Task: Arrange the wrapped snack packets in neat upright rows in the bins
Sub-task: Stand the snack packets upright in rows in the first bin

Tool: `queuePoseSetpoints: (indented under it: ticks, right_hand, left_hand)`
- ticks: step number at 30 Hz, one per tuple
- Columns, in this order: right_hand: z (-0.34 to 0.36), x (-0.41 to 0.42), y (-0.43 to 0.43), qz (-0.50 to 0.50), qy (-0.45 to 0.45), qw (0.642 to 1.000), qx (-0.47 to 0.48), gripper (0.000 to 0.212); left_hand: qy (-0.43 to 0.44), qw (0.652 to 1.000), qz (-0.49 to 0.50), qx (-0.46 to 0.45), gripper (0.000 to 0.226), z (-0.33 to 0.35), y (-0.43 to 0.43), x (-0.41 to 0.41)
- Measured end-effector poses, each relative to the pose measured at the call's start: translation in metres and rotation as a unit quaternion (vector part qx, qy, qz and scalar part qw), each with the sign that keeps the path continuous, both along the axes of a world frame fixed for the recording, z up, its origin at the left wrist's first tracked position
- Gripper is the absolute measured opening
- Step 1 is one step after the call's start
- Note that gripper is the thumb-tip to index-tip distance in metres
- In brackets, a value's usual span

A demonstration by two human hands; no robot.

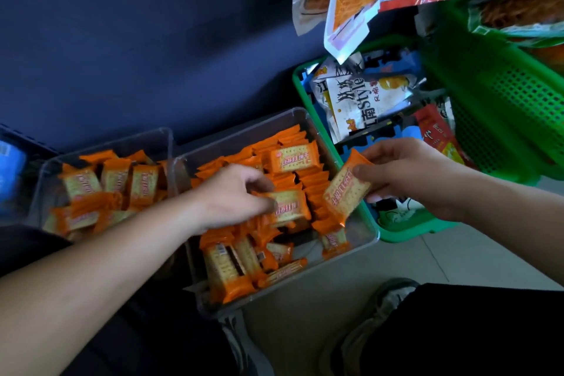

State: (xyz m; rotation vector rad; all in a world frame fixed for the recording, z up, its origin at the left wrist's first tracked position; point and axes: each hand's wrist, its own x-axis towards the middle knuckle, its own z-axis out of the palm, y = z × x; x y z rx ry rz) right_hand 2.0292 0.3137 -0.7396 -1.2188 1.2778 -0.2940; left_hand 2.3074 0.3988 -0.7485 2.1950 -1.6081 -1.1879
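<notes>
Evidently both hands are loaded. The right thumb and fingers [363,169] pinch one orange cracker packet [346,189] by its upper end, tilted above the right rim of the middle clear bin [370,232]. The left hand's [235,195] fingers curl onto the edge of a second packet [290,207] lying flat at the bin's centre.

To do this well, I judge, the right hand [409,174] should turn its packet on edge and slide it against the standing row [308,180] in the bin's upper part. The left should steady that row so it doesn't topple into the loose heap [232,265] in the lower part.

Red Chinese characters on the packets read upside down and are too blurred to make out. A white pouch [360,101] in the green basket [406,227], right of centre, shows "Style".
</notes>
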Motion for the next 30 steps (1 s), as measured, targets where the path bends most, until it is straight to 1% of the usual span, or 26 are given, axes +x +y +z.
queuePoseSetpoints:
  ticks: [2, 4, 6, 9, 11, 15, 17, 18, 20, 22, 24, 26, 27, 28, 30]
  right_hand:
    - [0.001, 0.008, 0.000, -0.043, -0.027, 0.999, 0.005, 0.021]
    - [0.001, 0.017, 0.001, -0.063, -0.052, 0.996, 0.018, 0.031]
    - [0.001, 0.027, 0.000, -0.067, -0.071, 0.995, 0.034, 0.034]
    - [0.000, 0.041, -0.002, -0.075, -0.087, 0.992, 0.058, 0.023]
    - [-0.001, 0.048, -0.004, -0.074, -0.091, 0.991, 0.066, 0.022]
    - [-0.002, 0.059, -0.007, -0.060, -0.084, 0.993, 0.060, 0.028]
    - [-0.004, 0.065, -0.009, -0.066, -0.092, 0.991, 0.067, 0.028]
    - [-0.004, 0.067, -0.010, -0.069, -0.096, 0.991, 0.069, 0.028]
    - [-0.005, 0.070, -0.012, -0.070, -0.100, 0.990, 0.073, 0.029]
    - [-0.006, 0.072, -0.014, -0.066, -0.110, 0.988, 0.085, 0.036]
    - [-0.005, 0.073, -0.016, -0.060, -0.125, 0.984, 0.107, 0.040]
    - [-0.002, 0.074, -0.015, -0.049, -0.142, 0.981, 0.124, 0.037]
    - [-0.001, 0.074, -0.015, -0.047, -0.148, 0.980, 0.127, 0.034]
    - [0.000, 0.074, -0.014, -0.047, -0.153, 0.979, 0.126, 0.032]
    - [0.001, 0.073, -0.012, -0.053, -0.158, 0.979, 0.118, 0.027]
  left_hand:
    - [0.049, 0.997, 0.052, -0.013, 0.029, 0.014, 0.006, 0.011]
    - [0.062, 0.995, 0.080, -0.017, 0.034, 0.019, 0.010, 0.021]
    - [0.038, 0.994, 0.097, -0.026, 0.037, 0.016, 0.010, 0.031]
    - [-0.030, 0.991, 0.118, -0.053, 0.034, 0.000, 0.005, 0.047]
    - [-0.075, 0.985, 0.133, -0.078, 0.029, -0.012, 0.002, 0.055]
    - [-0.117, 0.976, 0.138, -0.120, 0.023, -0.018, 0.001, 0.062]
    - [-0.123, 0.972, 0.142, -0.142, 0.019, -0.015, 0.001, 0.063]
    - [-0.109, 0.969, 0.160, -0.151, 0.016, -0.013, 0.000, 0.064]
    - [-0.044, 0.958, 0.224, -0.173, 0.015, -0.007, -0.001, 0.065]
    - [0.046, 0.941, 0.282, -0.179, 0.016, 0.002, -0.001, 0.063]
    - [0.154, 0.924, 0.314, -0.156, 0.017, 0.012, 0.000, 0.060]
    - [0.258, 0.899, 0.329, -0.126, 0.022, 0.020, 0.002, 0.054]
    - [0.295, 0.891, 0.327, -0.114, 0.024, 0.023, 0.002, 0.050]
    - [0.316, 0.888, 0.317, -0.103, 0.025, 0.024, 0.003, 0.046]
    - [0.320, 0.897, 0.291, -0.092, 0.023, 0.026, 0.003, 0.039]
